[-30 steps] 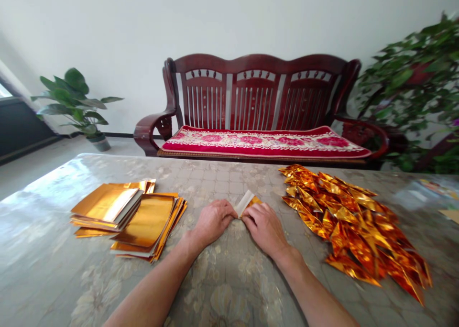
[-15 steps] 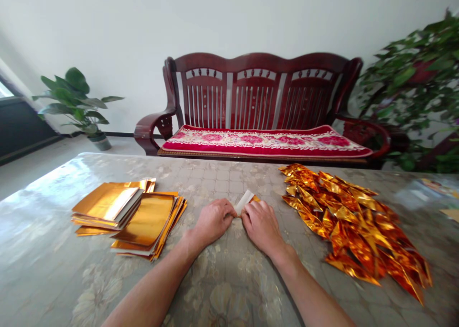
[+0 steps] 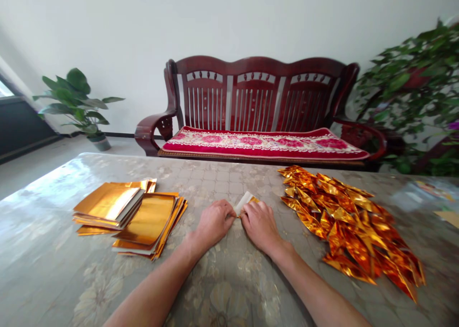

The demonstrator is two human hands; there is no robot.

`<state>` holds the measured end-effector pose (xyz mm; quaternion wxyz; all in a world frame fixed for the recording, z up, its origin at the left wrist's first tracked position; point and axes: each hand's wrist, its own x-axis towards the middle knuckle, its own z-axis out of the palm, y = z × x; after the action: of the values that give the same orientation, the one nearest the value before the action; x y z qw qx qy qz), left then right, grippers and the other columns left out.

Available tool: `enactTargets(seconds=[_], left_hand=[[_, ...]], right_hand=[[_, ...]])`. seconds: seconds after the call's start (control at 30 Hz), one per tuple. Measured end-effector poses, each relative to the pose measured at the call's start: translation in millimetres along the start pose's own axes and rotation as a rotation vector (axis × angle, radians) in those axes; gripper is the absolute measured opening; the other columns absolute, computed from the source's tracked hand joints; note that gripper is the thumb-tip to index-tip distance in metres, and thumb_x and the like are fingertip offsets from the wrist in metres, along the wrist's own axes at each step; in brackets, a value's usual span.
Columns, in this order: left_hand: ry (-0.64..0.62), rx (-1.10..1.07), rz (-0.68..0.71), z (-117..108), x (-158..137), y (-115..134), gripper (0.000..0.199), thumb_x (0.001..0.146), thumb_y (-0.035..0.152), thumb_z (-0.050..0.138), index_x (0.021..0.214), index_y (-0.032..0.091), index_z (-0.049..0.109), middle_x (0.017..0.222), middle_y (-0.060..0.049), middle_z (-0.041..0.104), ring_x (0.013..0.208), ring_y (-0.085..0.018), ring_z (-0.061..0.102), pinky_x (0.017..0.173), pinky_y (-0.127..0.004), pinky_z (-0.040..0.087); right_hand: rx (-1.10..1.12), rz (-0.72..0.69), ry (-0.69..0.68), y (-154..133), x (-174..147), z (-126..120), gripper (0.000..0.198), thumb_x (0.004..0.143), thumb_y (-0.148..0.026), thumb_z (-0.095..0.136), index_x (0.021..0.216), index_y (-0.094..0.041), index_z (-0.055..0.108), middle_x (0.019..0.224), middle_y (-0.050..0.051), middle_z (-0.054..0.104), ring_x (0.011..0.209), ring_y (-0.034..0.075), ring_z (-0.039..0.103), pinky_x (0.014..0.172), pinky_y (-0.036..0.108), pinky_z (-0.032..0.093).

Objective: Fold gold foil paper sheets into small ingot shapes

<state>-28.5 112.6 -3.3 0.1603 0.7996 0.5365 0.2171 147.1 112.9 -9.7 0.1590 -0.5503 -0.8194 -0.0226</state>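
Between my hands, low over the table, is a partly folded sheet of gold foil paper (image 3: 245, 200), its pale back facing up and a bit of gold at its edge. My left hand (image 3: 216, 221) pinches its near left corner with thumb and fingers. Curled over its right side, my right hand (image 3: 261, 225) grips it close to the left fingertips and hides much of it. Flat gold foil sheets (image 3: 148, 217) lie in stacks to the left. On the right, several folded gold foil pieces (image 3: 353, 226) with pointed ends are heaped in rows.
A patterned cover lies over the table (image 3: 222, 288). Behind it stands a dark red wooden bench (image 3: 254, 97) with a floral cushion (image 3: 265, 143). A clear plastic bag (image 3: 419, 195) rests at the far right. Potted plants (image 3: 77, 102) flank the bench.
Both hands keep their pinch on the foil paper with hardly any movement. The view has shifted slightly, so the right-hand heap appears a little further left.
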Motion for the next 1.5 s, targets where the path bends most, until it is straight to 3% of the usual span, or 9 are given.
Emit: enactTargets(seconds=[0.87, 1.07, 1.3, 1.5], left_hand=[[0.072, 0.17, -0.174, 4.3, 0.7, 18.7, 0.013, 0.085, 0.023, 0.061, 0.077, 0.024, 0.071, 0.087, -0.004, 0.07, 0.087, -0.021, 0.064, 0.078, -0.031, 0.041], [0.106, 0.118, -0.172, 10.2, 1.1, 16.7, 0.01, 0.084, 0.031, 0.067, 0.091, 0.027, 0.072, 0.093, -0.003, 0.071, 0.092, -0.023, 0.064, 0.081, -0.034, 0.04], [0.087, 0.132, -0.133, 14.3, 1.6, 18.6, 0.012, 0.087, 0.033, 0.065, 0.081, 0.026, 0.072, 0.085, -0.001, 0.069, 0.087, -0.02, 0.063, 0.079, -0.031, 0.037], [0.062, 0.16, -0.163, 13.2, 2.9, 20.1, 0.016, 0.089, 0.029, 0.059, 0.079, 0.025, 0.071, 0.084, -0.001, 0.069, 0.085, -0.018, 0.063, 0.076, -0.029, 0.035]], right_hand=[[0.053, -0.063, -0.087, 7.4, 7.7, -6.8, 0.017, 0.096, -0.023, 0.048, 0.084, -0.023, 0.059, 0.093, 0.002, 0.068, 0.093, 0.02, 0.055, 0.073, 0.031, 0.029], [0.069, -0.056, -0.098, 6.8, 8.9, -7.6, 0.015, 0.096, -0.022, 0.048, 0.084, -0.023, 0.059, 0.093, 0.001, 0.068, 0.094, 0.02, 0.055, 0.074, 0.032, 0.028], [0.079, -0.039, -0.12, 8.2, 7.5, -7.5, 0.02, 0.098, -0.026, 0.046, 0.083, -0.022, 0.059, 0.093, 0.002, 0.068, 0.092, 0.021, 0.055, 0.073, 0.031, 0.028], [0.263, -0.007, -0.13, 17.6, 7.9, -6.0, 0.011, 0.092, -0.025, 0.054, 0.084, -0.023, 0.061, 0.091, 0.001, 0.068, 0.09, 0.019, 0.056, 0.076, 0.03, 0.032]])
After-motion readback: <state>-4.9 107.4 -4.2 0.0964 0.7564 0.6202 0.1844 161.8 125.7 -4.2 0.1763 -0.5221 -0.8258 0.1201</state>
